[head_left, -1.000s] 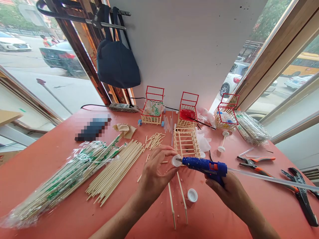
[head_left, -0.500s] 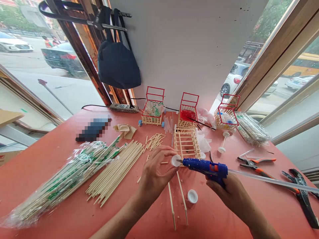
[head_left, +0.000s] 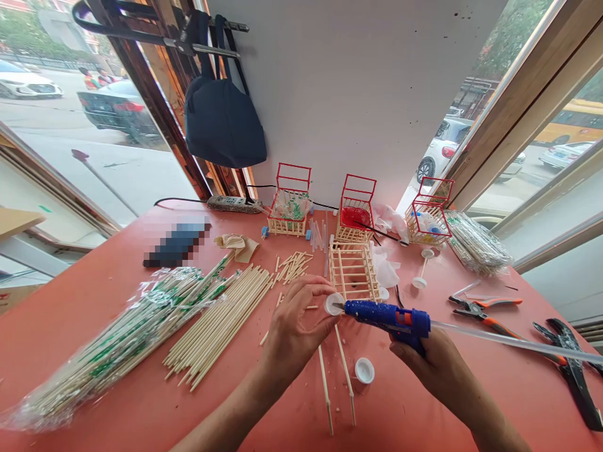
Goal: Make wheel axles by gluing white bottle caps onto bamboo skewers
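My left hand [head_left: 294,326] pinches a small white bottle cap [head_left: 333,304] above the red table [head_left: 117,402]. My right hand [head_left: 426,364] grips a blue hot glue gun [head_left: 389,319], its nozzle touching the inside of the cap. A clear glue stick [head_left: 513,344] juts from the gun's back toward the right. Below the hands lie two wooden sticks [head_left: 336,376] and a second white cap [head_left: 364,370]. Just beyond the cap stands an unpainted stick-built frame [head_left: 352,271].
Loose sticks [head_left: 221,323] and a plastic-wrapped bundle [head_left: 113,342] lie at left. Three little carts with red frames [head_left: 355,210] stand at the back near a power strip [head_left: 233,203]. Orange pliers [head_left: 485,309] and black cutters [head_left: 572,370] lie at right. A dark bag [head_left: 221,119] hangs above.
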The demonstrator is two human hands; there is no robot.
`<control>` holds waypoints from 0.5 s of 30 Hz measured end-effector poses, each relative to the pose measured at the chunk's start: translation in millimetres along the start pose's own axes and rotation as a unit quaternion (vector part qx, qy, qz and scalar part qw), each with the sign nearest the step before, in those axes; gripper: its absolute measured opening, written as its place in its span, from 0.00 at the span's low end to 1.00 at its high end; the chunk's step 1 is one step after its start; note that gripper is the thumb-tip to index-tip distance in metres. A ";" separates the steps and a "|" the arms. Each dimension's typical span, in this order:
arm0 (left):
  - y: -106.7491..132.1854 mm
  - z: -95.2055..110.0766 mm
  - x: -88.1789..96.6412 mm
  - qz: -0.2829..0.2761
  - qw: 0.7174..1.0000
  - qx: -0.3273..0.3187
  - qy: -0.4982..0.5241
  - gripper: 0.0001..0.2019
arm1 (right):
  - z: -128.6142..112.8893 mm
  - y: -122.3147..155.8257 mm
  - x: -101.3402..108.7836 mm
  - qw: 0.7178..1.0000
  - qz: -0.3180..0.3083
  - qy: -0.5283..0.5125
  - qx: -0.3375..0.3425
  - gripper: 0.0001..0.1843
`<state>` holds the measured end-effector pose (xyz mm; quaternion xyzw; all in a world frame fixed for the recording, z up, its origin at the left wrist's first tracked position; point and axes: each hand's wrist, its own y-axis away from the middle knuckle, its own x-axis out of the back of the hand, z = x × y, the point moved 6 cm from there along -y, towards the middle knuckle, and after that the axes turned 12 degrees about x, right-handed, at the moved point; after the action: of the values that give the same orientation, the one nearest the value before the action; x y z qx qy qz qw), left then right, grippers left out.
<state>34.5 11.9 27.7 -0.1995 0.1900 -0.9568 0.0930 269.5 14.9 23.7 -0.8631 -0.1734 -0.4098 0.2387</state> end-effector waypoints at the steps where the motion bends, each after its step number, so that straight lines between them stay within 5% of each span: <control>1: 0.2 0.2 -0.2 -0.001 1.000 -0.001 0.001 0.12 | -0.8 -0.7 0.3 1.000 0.000 -0.001 0.002 0.16; 15: -0.4 -2.6 -0.9 0.002 1.000 0.002 -0.010 0.11 | -3.5 -2.0 3.7 1.000 0.009 -0.007 0.018 0.16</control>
<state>34.1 13.3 25.4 -0.2083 0.1878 -0.9550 0.0967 268.6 15.0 29.2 -0.8631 -0.1748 -0.3984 0.2565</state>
